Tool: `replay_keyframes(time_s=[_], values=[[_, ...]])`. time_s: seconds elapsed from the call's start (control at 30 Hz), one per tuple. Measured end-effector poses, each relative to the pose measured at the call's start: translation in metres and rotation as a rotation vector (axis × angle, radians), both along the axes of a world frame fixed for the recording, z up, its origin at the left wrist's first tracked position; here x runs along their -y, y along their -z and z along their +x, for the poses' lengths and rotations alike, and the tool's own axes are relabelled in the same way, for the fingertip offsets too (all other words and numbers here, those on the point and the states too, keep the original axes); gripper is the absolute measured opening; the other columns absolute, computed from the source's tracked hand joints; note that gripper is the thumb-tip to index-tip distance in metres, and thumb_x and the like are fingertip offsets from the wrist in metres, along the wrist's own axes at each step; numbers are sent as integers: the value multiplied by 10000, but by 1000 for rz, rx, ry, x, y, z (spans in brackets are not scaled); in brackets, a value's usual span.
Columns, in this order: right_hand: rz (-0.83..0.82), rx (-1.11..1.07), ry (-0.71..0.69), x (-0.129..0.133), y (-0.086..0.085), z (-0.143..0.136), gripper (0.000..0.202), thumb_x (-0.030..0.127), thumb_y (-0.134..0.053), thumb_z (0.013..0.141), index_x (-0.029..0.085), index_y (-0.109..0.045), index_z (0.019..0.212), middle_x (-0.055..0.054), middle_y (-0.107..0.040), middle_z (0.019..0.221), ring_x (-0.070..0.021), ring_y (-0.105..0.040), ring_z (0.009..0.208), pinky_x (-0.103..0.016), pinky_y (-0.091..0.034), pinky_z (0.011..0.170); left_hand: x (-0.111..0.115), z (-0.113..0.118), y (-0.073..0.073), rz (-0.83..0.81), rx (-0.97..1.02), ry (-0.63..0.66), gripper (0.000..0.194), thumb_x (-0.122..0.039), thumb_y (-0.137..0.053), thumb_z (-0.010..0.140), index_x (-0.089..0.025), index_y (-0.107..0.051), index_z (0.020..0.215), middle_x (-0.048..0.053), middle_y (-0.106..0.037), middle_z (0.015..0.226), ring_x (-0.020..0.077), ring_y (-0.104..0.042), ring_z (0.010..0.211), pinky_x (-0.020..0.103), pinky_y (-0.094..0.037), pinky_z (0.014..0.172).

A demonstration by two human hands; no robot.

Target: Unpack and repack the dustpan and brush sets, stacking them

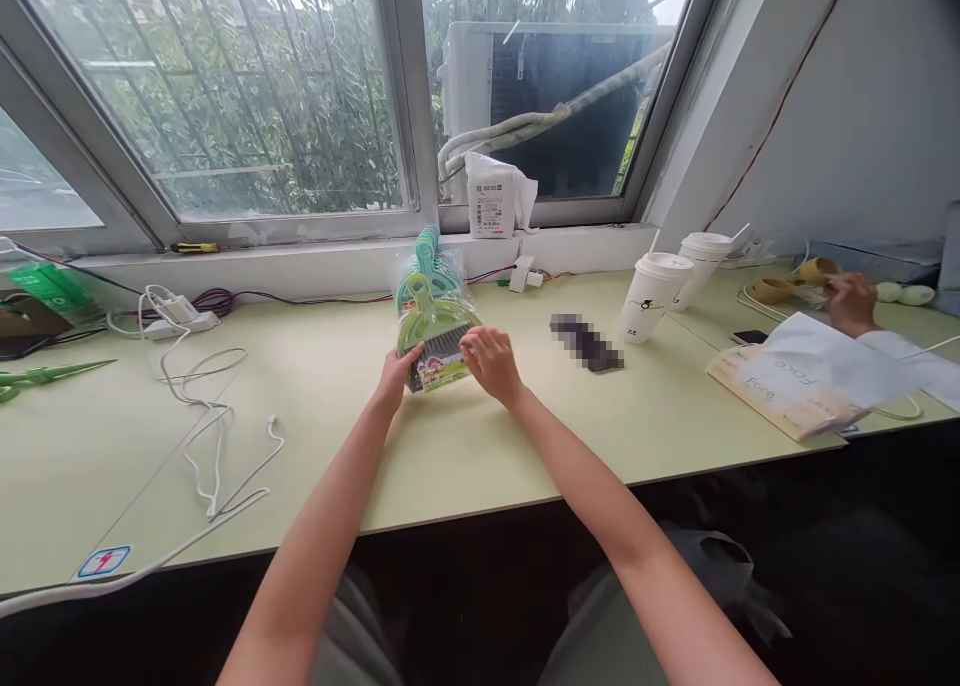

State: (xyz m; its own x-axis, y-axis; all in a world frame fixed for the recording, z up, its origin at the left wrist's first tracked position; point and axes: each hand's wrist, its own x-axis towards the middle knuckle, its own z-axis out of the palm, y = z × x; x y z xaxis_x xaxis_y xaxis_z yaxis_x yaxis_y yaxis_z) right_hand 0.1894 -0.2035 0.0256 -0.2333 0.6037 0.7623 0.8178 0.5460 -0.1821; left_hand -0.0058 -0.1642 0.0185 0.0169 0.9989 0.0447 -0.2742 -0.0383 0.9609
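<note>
A green dustpan-and-brush set (442,341) in clear wrap, with a colourful label and dark bristles, leans at the front of a row of similar teal sets (429,266) by the window ledge. My left hand (395,374) grips its left edge, the thumb on the front. At its right edge is my right hand (491,361), fingers bent and close together over the wrap. What those fingers pinch, if anything, is too small to make out.
White cables (217,416) lie on the left of the pale table (465,466). A blurred dark phone (587,344), two white cups (652,296) and a paper bag (787,376) are to the right. Another person's hand (853,303) is at the far right.
</note>
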Motion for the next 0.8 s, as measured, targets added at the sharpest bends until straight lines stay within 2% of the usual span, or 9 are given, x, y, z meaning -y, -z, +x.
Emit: replay_keyframes(time_s=[0.1, 0.2, 0.33, 0.4, 0.5, 0.63, 0.7, 0.8], values=[[-176, 25, -155, -7, 8, -11, 350, 362, -373, 989, 166, -606, 816, -78, -624, 843, -166, -560, 812, -272, -394, 743, -2, -3, -2, 39, 145, -64, 509, -363, -819, 578, -100, -662, 985, 86, -696, 924, 191, -653, 817, 298, -526, 765], [-352, -213, -186, -19, 19, -11, 404, 392, -372, 987, 162, -610, 753, -63, -644, 808, -143, -570, 732, -252, -396, 690, -2, -5, 0, -20, 167, -54, 455, -318, -800, 612, -120, -650, 994, 68, -692, 930, 157, -647, 777, 263, -530, 716], [-551, -485, -192, -27, 25, -2, 331, 444, -532, 894, 169, -595, 722, -36, -649, 739, -142, -593, 686, -264, -433, 694, -3, -6, 5, -87, 128, -35, 449, -305, -778, 648, -141, -619, 1035, 66, -688, 969, 150, -643, 755, 255, -536, 660], [-581, -628, -144, -27, 24, 1, 279, 447, -634, 807, 174, -572, 804, -43, -656, 839, -144, -605, 719, -268, -456, 695, -3, -6, 6, -74, 123, -18, 459, -312, -759, 676, -148, -605, 1076, 75, -679, 1039, 166, -651, 829, 267, -544, 706], [-620, -893, -66, -26, 23, 3, 450, 423, -739, 683, 192, -479, 968, -64, -632, 1024, -148, -623, 802, -281, -490, 730, 0, -5, 3, -51, 105, -5, 485, -320, -725, 715, -151, -583, 1146, 88, -656, 1127, 199, -644, 954, 288, -544, 779], [-770, -1164, -200, -27, 23, 5, 557, 322, -770, 648, 205, -392, 1040, -11, -651, 896, -140, -650, 793, -319, -507, 840, 6, -5, -4, -63, 43, 73, 516, -394, -702, 742, -155, -574, 1181, 105, -633, 1180, 242, -627, 1024, 304, -545, 761], [-770, -1265, -227, -27, 25, 6, 557, 280, -774, 653, 203, -388, 1047, 8, -647, 831, -139, -659, 780, -322, -512, 864, 9, -5, -6, -67, 17, 153, 546, -467, -679, 760, -169, -566, 1204, 109, -622, 1204, 256, -621, 1042, 316, -546, 757], [-709, -1441, -216, -28, 26, 5, 532, 243, -775, 666, 199, -398, 1038, -4, -651, 868, -134, -667, 801, -302, -526, 877, 13, -6, -6, -52, -20, 276, 607, -507, -684, 749, -200, -544, 1253, 108, -592, 1259, 263, -601, 1094, 334, -538, 801]])
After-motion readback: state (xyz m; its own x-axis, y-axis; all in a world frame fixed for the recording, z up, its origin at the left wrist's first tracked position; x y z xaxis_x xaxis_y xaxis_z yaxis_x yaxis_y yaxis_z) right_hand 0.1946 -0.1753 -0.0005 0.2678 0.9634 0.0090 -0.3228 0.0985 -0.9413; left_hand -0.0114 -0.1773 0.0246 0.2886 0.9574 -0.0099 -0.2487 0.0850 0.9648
